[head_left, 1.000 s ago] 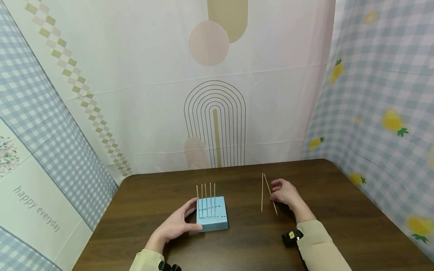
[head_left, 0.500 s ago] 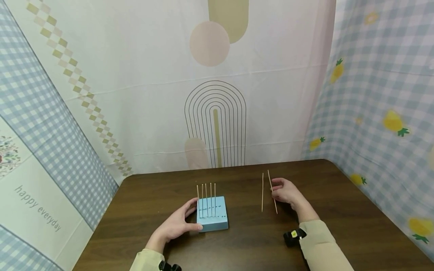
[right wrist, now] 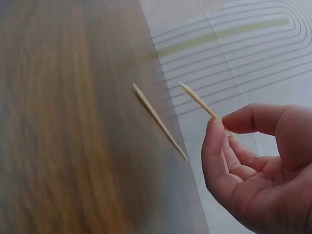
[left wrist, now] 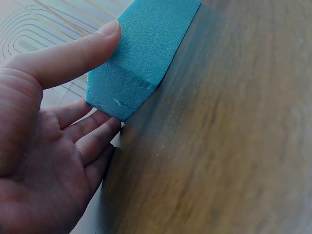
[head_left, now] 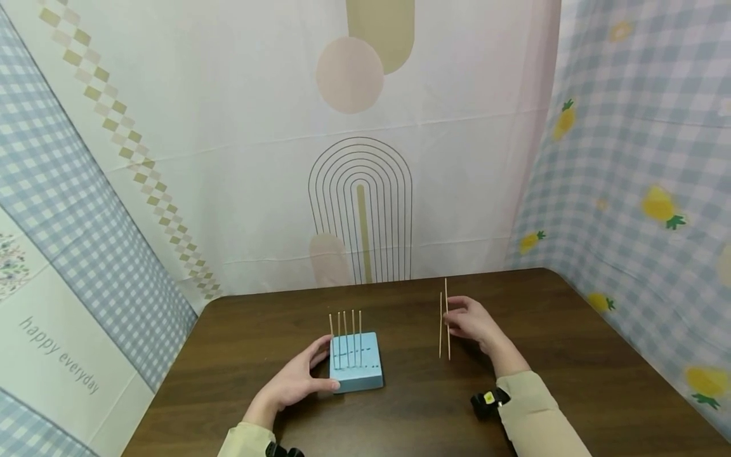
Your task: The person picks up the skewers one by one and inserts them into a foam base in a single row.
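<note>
My left hand (head_left: 292,382) grips a light blue foam-like block (head_left: 358,384) at its left end. The thumb (left wrist: 87,51) presses one face in the left wrist view, while the fingers reach the opposite side. Several thin wooden skewers (head_left: 345,327) stand upright in the block's top, beside rows of small dark holes. Off to the right, my right hand (head_left: 475,325) pinches one pointed wooden skewer (right wrist: 197,99) between thumb and index finger, tilted up from the table in the right wrist view. A second skewer (right wrist: 159,121) lies on the table just left of it.
The dark brown wooden table (head_left: 411,406) carries all of this. A pale patterned cloth (head_left: 257,190) hangs behind its far edge, and checked cloths (head_left: 617,152) hang at both sides. Each wrist wears a black camera (head_left: 488,403).
My right hand has drawn the skewer up off the table and shifted left, close alongside the lying skewer. The left hand and block have stayed in place.
</note>
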`<action>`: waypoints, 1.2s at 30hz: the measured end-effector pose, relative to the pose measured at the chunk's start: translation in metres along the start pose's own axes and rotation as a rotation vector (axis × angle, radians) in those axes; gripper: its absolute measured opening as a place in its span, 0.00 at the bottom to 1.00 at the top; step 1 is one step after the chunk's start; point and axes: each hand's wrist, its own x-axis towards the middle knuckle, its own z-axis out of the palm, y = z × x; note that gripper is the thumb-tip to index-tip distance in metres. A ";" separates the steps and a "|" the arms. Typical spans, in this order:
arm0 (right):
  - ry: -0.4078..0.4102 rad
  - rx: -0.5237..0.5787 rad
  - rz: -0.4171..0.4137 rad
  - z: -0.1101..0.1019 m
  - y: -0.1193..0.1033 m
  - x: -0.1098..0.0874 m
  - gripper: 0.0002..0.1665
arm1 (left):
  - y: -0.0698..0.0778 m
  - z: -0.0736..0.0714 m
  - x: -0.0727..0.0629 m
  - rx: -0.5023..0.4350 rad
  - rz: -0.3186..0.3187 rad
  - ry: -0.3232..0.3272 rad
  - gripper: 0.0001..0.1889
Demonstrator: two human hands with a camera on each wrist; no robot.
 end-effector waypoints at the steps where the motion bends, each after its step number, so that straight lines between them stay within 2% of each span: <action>1: -0.002 0.004 -0.006 0.003 -0.001 -0.001 0.32 | 0.000 0.000 0.000 0.001 0.001 0.000 0.55; 8: -0.037 0.019 -0.095 0.024 -0.013 -0.005 0.30 | 0.000 -0.001 -0.003 0.000 0.004 -0.001 0.55; 16: -0.084 0.050 -0.138 0.051 -0.023 -0.008 0.22 | -0.002 -0.002 -0.003 0.003 0.004 -0.001 0.55; 26: -0.110 0.052 -0.211 0.070 -0.043 -0.025 0.16 | -0.002 -0.003 -0.001 -0.003 0.000 -0.005 0.55; 36: -0.132 0.060 -0.224 0.082 -0.052 -0.036 0.14 | -0.001 -0.002 0.000 0.018 -0.005 -0.003 0.55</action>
